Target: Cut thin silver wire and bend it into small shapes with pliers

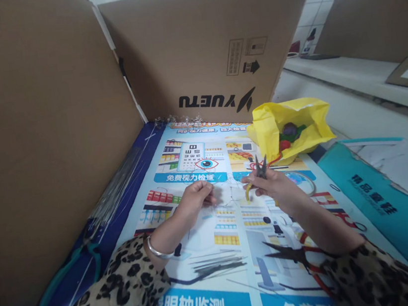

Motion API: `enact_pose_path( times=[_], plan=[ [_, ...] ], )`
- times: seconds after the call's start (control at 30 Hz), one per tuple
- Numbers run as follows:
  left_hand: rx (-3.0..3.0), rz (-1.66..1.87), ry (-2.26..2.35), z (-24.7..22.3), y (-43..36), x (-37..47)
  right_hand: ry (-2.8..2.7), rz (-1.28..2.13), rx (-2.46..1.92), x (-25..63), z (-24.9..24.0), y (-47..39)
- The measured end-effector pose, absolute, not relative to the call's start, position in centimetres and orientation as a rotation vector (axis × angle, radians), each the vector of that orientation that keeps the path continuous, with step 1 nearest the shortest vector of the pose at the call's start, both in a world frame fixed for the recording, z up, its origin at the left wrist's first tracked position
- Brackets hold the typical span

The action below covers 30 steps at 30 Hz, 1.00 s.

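Note:
My left hand [195, 202] is closed in a pinch at the middle of the printed sheet. Thin wire [230, 188] shows faintly beside its fingertips and seems to be held there. To the right, my right hand [274, 186] is wrapped round small pliers [261, 169] with yellow handles, their jaws pointing up and slightly apart. Between my forearms lies a loose bundle of cut wires [219, 266]. Black-bladed scissors [288, 253] with red handles rest by my right forearm, partly covered by the sleeve.
A yellow bag [299, 130] with coloured items stands at the back right. Long wires [118, 184] and teal-handled pliers [88, 246] lie along the left. Cardboard panels [190, 49] rise behind and at left. A teal box [374, 190] borders the right side.

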<state>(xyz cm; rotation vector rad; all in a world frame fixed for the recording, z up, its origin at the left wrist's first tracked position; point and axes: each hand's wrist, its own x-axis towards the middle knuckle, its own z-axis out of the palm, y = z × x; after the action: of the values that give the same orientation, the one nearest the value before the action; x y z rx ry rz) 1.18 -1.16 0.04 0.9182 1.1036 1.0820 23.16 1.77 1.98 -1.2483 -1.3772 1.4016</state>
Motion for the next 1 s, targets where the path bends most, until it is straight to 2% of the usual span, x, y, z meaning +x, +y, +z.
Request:
enact_pose_path(
  times=[0.1,0.27,0.43,0.73,1.0],
  plan=[
    [0.940,1.039,1.116,0.2,-1.2,1.3,-1.510,1.169,-1.281,23.4,2.6,1.9],
    [0.966,0.985,1.144,0.6,-1.4,1.4,-1.698,0.983,-1.430,22.5,3.0,1.2],
    [0.964,0.949,1.164,0.5,-1.4,1.4,-1.846,0.597,-1.480,22.0,3.2,0.5],
    [0.978,0.778,1.049,0.3,-2.0,2.0,-2.171,0.202,-0.940,21.1,2.8,-0.2],
    [0.958,0.732,0.951,0.0,-2.2,2.1,-2.287,0.066,-0.859,21.2,1.4,0.0]
  ],
)
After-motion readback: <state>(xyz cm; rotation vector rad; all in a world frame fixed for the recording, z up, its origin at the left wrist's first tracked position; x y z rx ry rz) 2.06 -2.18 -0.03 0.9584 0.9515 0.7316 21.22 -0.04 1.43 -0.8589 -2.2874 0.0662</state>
